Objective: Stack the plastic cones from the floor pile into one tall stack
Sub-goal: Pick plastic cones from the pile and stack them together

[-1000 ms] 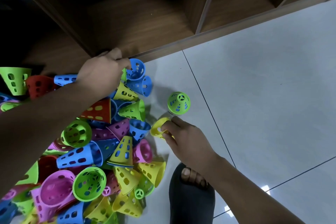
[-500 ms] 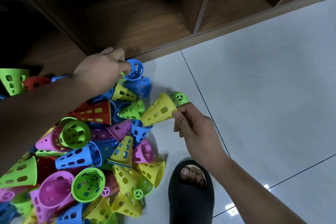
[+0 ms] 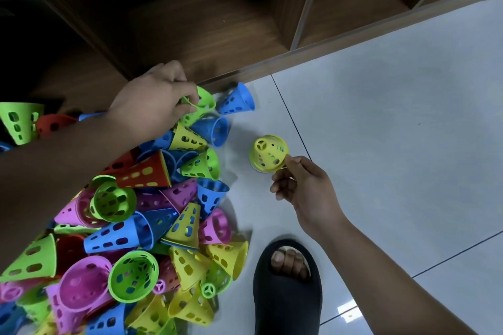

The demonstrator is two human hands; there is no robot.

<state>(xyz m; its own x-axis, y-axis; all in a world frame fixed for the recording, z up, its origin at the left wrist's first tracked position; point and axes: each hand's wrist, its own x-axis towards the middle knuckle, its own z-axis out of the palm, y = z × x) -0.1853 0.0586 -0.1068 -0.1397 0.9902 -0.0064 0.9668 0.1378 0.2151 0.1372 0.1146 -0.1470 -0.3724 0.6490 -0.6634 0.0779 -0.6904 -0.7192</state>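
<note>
A pile of perforated plastic cones [image 3: 130,226] in green, blue, yellow, pink and red covers the floor at the lower left. To its right a yellow cone [image 3: 268,153] stands narrow end up on the floor, capping a short stack whose lower cones are almost hidden. My right hand [image 3: 302,190] pinches that yellow cone's rim with thumb and forefinger. At the pile's far edge my left hand [image 3: 155,100] grips the rim of a green cone [image 3: 202,106]. A blue cone [image 3: 236,99] lies on its side just right of it.
A dark wooden shelf unit [image 3: 217,22] runs along the back, its base edge close behind the pile. A foot in a black slipper [image 3: 285,294] stands near the pile's lower right. Grey floor tiles [image 3: 394,130] stretch to the right.
My right hand lifted the yellow cone from the pile's edge and set it over the green cone standing on the floor. My left hand shifted from a blue cone to a green one.
</note>
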